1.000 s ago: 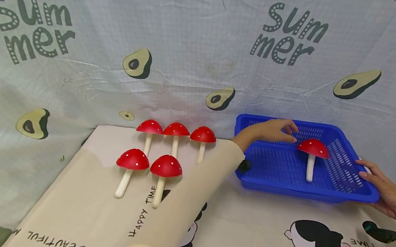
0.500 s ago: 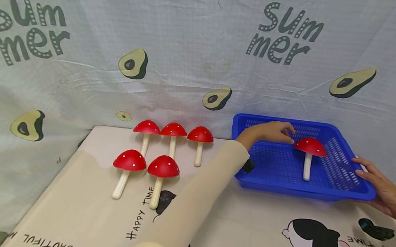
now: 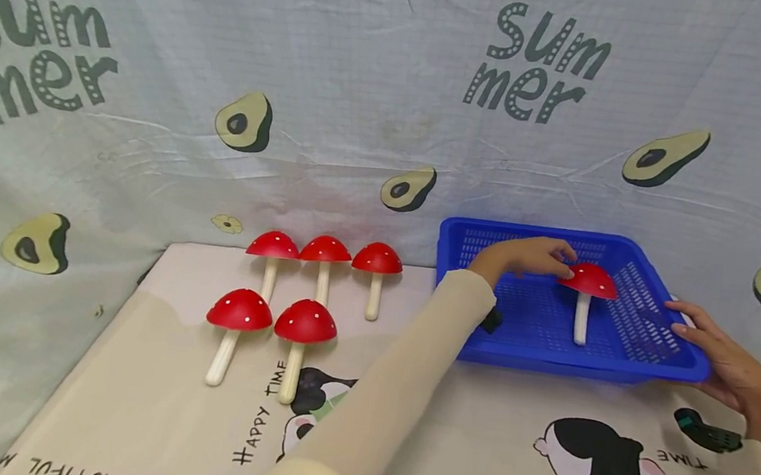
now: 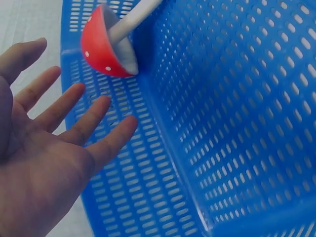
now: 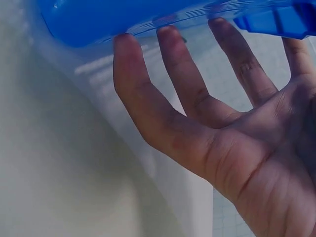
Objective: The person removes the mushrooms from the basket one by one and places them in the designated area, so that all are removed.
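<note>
A blue plastic basket with slotted walls stands at the back right of the table. One toy mushroom, with a red white-dotted cap and a pale stem, lies inside it. My left hand reaches over the basket, fingers spread beside the cap. In the left wrist view a gap shows between those fingers and the mushroom. My right hand holds the basket's right rim. From the right wrist, bent fingertips meet the basket's blue underside; the thumb is out of that view.
Several more toy mushrooms lie in two rows on the left: a back one and a front one among them. The printed tablecloth runs up to a hanging printed curtain behind the basket.
My left hand has moved slightly right, closer to the mushroom cap in the basket. My right hand stays at the rim. The head view has shifted a little to the right.
</note>
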`<action>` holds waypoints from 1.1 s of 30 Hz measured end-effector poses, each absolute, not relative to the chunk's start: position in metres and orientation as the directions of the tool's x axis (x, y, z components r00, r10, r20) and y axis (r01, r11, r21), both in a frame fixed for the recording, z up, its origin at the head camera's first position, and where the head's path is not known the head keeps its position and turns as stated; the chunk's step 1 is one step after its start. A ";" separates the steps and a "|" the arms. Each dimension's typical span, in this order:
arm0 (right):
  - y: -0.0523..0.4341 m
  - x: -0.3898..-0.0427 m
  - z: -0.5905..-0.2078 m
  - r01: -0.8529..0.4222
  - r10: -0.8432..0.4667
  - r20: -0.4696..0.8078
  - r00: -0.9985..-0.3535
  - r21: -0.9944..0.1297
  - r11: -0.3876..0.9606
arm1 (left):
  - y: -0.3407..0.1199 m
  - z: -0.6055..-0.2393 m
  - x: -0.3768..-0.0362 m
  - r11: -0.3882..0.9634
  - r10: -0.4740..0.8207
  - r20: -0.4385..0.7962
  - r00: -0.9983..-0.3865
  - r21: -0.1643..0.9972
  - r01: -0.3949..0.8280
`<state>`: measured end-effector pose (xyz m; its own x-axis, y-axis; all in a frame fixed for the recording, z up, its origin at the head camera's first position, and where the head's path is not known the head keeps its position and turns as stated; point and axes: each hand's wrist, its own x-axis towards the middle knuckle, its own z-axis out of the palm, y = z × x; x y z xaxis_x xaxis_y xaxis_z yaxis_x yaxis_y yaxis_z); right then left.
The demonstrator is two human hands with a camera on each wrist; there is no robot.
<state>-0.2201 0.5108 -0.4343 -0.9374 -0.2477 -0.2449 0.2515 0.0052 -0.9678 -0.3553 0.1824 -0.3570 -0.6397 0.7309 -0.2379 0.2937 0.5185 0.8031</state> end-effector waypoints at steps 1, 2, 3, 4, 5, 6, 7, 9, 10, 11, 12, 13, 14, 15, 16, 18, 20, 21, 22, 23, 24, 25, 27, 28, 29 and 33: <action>0.511 -0.220 -0.434 0.249 -0.249 -0.245 -0.937 -0.968 0.016 | 0.185 -0.358 -0.355 0.521 0.729 -0.242 -0.640 0.804 0.288; 0.512 -0.220 -0.434 0.247 -0.251 -0.245 -0.936 -0.969 0.026 | 0.187 -0.360 -0.356 0.521 0.730 -0.244 -0.639 0.803 0.289; 0.512 -0.220 -0.433 0.248 -0.245 -0.249 -0.937 -0.968 0.035 | 0.189 -0.361 -0.356 0.522 0.731 -0.246 -0.637 0.803 0.289; 0.511 -0.220 -0.433 0.249 -0.241 -0.253 -0.937 -0.967 0.046 | 0.191 -0.363 -0.356 0.524 0.733 -0.246 -0.634 0.798 0.296; 0.511 -0.220 -0.433 0.248 -0.237 -0.256 -0.937 -0.967 0.061 | 0.191 -0.364 -0.357 0.525 0.736 -0.245 -0.631 0.796 0.303; 0.510 -0.221 -0.433 0.248 -0.230 -0.258 -0.938 -0.966 0.069 | 0.192 -0.366 -0.357 0.526 0.739 -0.245 -0.628 0.792 0.310; 0.510 -0.221 -0.433 0.250 -0.224 -0.261 -0.939 -0.965 0.077 | 0.193 -0.367 -0.358 0.529 0.741 -0.244 -0.626 0.786 0.319; 0.508 -0.222 -0.434 0.254 -0.210 -0.266 -0.941 -0.964 0.081 | 0.195 -0.369 -0.359 0.531 0.747 -0.241 -0.619 0.778 0.337; 0.508 -0.222 -0.434 0.255 -0.204 -0.267 -0.942 -0.963 0.082 | 0.196 -0.370 -0.359 0.530 0.752 -0.240 -0.614 0.774 0.346; 0.508 -0.222 -0.434 0.257 -0.198 -0.268 -0.943 -0.963 0.080 | 0.197 -0.371 -0.359 0.530 0.755 -0.241 -0.610 0.772 0.352; 0.508 -0.221 -0.434 0.259 -0.193 -0.269 -0.944 -0.963 0.078 | 0.198 -0.372 -0.359 0.530 0.759 -0.244 -0.604 0.770 0.355; 0.508 -0.221 -0.434 0.260 -0.189 -0.271 -0.944 -0.962 0.080 | 0.199 -0.373 -0.359 0.532 0.763 -0.250 -0.596 0.767 0.359; 0.508 -0.220 -0.434 0.261 -0.185 -0.272 -0.944 -0.962 0.081 | 0.200 -0.374 -0.359 0.533 0.768 -0.257 -0.587 0.764 0.362; 0.508 -0.220 -0.433 0.263 -0.180 -0.273 -0.945 -0.962 0.077 | 0.201 -0.376 -0.358 0.536 0.771 -0.266 -0.578 0.762 0.363; 0.508 -0.219 -0.433 0.265 -0.177 -0.273 -0.946 -0.962 0.072 | 0.203 -0.377 -0.358 0.539 0.773 -0.275 -0.571 0.759 0.364; 0.508 -0.218 -0.432 0.265 -0.174 -0.271 -0.947 -0.963 0.056 | 0.206 -0.378 -0.357 0.545 0.774 -0.285 -0.565 0.755 0.365; 0.507 -0.218 -0.432 0.265 -0.176 -0.266 -0.948 -0.964 0.026 | 0.209 -0.380 -0.357 0.556 0.768 -0.285 -0.573 0.741 0.377; 0.506 -0.218 -0.432 0.264 -0.177 -0.262 -0.949 -0.964 0.011 | 0.211 -0.380 -0.357 0.566 0.762 -0.281 -0.583 0.727 0.388; 0.506 -0.218 -0.432 0.263 -0.178 -0.259 -0.949 -0.965 0.001 | 0.213 -0.380 -0.357 0.580 0.754 -0.280 -0.594 0.709 0.401; 0.505 -0.218 -0.432 0.262 -0.181 -0.257 -0.949 -0.965 -0.005 | 0.215 -0.380 -0.357 0.595 0.747 -0.278 -0.604 0.684 0.421; 0.505 -0.218 -0.432 0.261 -0.183 -0.255 -0.950 -0.965 -0.008 | 0.217 -0.380 -0.357 0.614 0.741 -0.273 -0.614 0.646 0.453; 0.505 -0.218 -0.432 0.258 -0.186 -0.252 -0.950 -0.966 -0.009 | 0.218 -0.380 -0.357 0.633 0.734 -0.272 -0.623 0.606 0.482; 0.505 -0.219 -0.432 0.253 -0.189 -0.246 -0.951 -0.967 -0.011 | 0.221 -0.380 -0.356 0.654 0.732 -0.266 -0.627 0.531 0.539; 0.505 -0.219 -0.432 0.252 -0.188 -0.245 -0.951 -0.968 -0.013 | 0.222 -0.381 -0.356 0.652 0.739 -0.261 -0.621 0.509 0.562; 0.505 -0.219 -0.432 0.250 -0.190 -0.242 -0.952 -0.968 -0.016 | 0.223 -0.381 -0.355 0.645 0.747 -0.254 -0.614 0.503 0.576; 0.504 -0.218 -0.433 0.251 -0.191 -0.240 -0.952 -0.967 -0.035 | 0.225 -0.384 -0.353 0.591 0.774 -0.242 -0.585 0.607 0.531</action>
<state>-0.2183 0.5042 -0.4334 -0.9519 -0.1906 -0.2399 0.2507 -0.0347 -0.9674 -0.3526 0.2253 -0.3838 -0.5847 0.7741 -0.2425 0.5309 0.5912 0.6072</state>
